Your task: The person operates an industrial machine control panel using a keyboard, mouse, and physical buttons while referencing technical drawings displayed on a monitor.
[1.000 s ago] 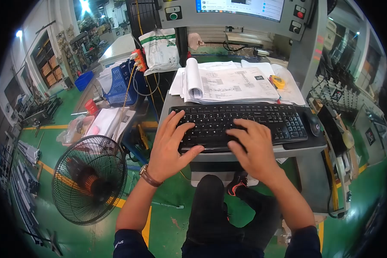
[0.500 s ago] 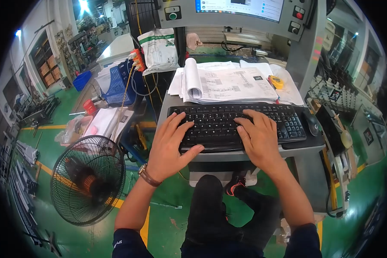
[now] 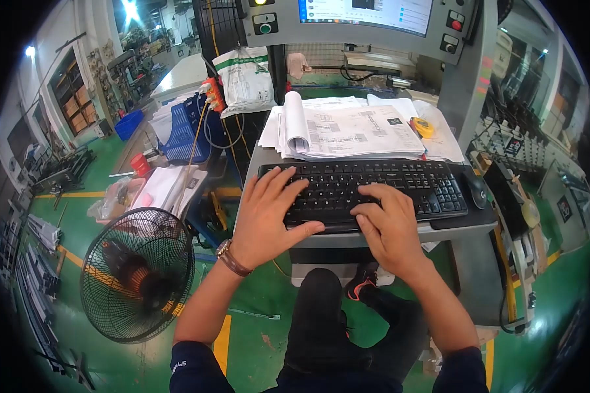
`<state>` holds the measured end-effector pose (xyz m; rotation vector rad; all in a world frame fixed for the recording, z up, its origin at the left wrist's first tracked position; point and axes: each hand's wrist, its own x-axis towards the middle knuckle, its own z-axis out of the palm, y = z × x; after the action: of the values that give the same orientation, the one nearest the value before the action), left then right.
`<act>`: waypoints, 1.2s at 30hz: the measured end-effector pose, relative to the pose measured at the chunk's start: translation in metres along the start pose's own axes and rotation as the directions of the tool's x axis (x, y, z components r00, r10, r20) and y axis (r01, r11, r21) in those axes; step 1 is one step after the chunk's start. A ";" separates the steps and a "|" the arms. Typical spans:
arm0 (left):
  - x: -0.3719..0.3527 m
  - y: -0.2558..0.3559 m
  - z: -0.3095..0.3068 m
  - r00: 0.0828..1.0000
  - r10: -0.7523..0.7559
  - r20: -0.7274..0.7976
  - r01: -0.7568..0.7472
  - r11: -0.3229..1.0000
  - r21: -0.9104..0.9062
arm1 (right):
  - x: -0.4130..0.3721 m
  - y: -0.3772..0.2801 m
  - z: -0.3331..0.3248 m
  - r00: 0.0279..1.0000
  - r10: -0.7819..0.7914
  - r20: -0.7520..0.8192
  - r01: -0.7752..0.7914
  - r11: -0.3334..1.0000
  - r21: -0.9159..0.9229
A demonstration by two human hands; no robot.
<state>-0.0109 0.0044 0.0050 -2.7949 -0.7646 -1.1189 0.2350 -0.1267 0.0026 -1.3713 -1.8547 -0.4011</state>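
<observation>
A black keyboard [image 3: 334,196] lies across the front of a grey machine shelf. Over its left end my left hand [image 3: 265,213] rests with fingers spread and thumb stretched to the right. My right hand [image 3: 390,229] is over the middle keys, its fingers curled somewhat but apart, holding nothing. Right of the keyboard sits a black mouse [image 3: 473,190] on a dark pad. Printed drawings [image 3: 367,131], one sheet rolled back, lie behind the keyboard, with a yellow tape measure [image 3: 423,127] on their right side. Above them a lit screen [image 3: 367,14] is set in a grey control panel.
A black fan [image 3: 137,275] stands on the green floor to the left. Behind it are papers, a red cup [image 3: 139,164] and a blue basket [image 3: 187,134]. A white-green bag [image 3: 246,82] hangs beside cables. Metal parts and cables line the shelf at right.
My left hand has shifted slightly right over the keys. My right hand has drawn a little toward me, and its fingers are more curled. The mouse has stayed put.
</observation>
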 end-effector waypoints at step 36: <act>-0.017 -0.006 0.002 0.986 -0.163 -0.038 0.153 0.969 -0.193 | 0.016 -0.015 0.010 0.995 -0.085 0.048 0.083 0.996 0.035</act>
<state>-0.0227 0.0026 -0.0081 -2.8848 -0.9374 -1.3542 0.2154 -0.1152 0.0109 -1.2949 -1.9560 -0.3804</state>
